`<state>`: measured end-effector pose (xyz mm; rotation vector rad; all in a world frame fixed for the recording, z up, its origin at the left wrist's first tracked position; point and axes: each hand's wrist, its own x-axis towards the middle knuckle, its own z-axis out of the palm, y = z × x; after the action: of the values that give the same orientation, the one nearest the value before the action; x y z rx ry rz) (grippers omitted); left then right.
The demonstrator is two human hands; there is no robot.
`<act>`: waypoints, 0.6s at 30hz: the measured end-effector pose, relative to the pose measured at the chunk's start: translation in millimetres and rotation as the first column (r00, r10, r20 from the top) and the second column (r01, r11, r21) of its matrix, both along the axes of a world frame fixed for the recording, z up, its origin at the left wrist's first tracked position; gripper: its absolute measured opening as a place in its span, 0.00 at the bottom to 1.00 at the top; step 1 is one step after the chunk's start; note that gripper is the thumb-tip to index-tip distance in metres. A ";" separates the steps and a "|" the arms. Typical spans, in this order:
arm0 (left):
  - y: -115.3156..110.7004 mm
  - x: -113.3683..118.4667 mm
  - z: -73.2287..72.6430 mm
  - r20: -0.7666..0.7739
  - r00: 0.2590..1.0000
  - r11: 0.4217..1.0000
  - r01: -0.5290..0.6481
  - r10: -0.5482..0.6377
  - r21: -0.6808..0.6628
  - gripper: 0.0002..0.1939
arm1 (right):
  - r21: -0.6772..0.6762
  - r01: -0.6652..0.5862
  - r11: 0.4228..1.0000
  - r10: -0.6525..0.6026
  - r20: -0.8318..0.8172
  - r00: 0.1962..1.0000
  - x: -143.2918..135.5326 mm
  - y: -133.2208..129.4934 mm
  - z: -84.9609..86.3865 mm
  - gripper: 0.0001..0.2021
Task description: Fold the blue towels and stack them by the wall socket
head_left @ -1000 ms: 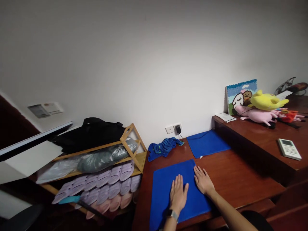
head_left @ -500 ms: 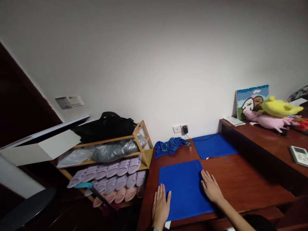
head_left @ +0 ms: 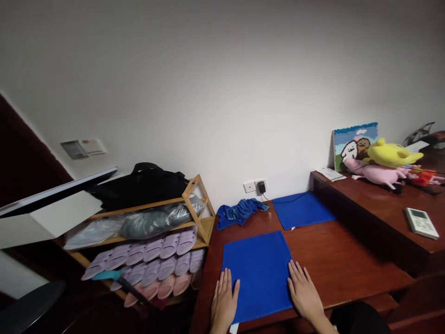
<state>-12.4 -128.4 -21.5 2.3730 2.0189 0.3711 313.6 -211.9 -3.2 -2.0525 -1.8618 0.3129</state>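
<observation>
A blue cloth (head_left: 259, 276) lies spread flat on the brown wooden table (head_left: 330, 264), with a small white tag at its near left corner. My left hand (head_left: 224, 297) rests on the cloth's left edge, fingers stretched out and thumb apart. At the right edge, near the close corner, my right hand (head_left: 304, 290) lies flat with its fingers extended. Neither hand holds anything. Behind is a second flat blue cloth (head_left: 302, 210), and to its left a crumpled blue cloth (head_left: 239, 212) with greenish edging.
Left of the table stands a wooden rack (head_left: 205, 227) with lilac slippers (head_left: 170, 245), pink slippers and a black bag (head_left: 142, 185). A raised ledge on the right carries plush toys (head_left: 392, 155) and a white calculator-like device (head_left: 421, 223). A black plug (head_left: 261, 186) sits in the wall socket.
The view has turned slightly to the right, so things sit farther left. My right hand has slid nearer along the cloth's right edge. My left hand stays at the left edge.
</observation>
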 end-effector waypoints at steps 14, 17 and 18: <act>1.4 15.1 19.9 -0.105 0.994 0.999 0.022 -0.019 0.031 0.35 | 0.051 -0.009 0.999 0.012 -0.052 0.999 -0.1 3.3 -6.3 0.32; -11.0 70.8 33.9 -0.052 0.994 0.994 0.101 -0.100 0.030 0.35 | 0.035 -0.010 0.999 0.012 -0.055 0.998 -0.1 4.4 -6.1 0.32; -17.1 94.8 37.8 -0.031 0.985 0.985 0.172 -0.172 0.002 0.35 | 0.031 -0.010 0.999 0.011 -0.047 0.999 0.2 4.6 -6.4 0.32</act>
<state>82.4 -145.5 16.3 2.5466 1.8071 0.3376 313.8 -207.3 -9.5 -1.9983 -1.8383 0.3305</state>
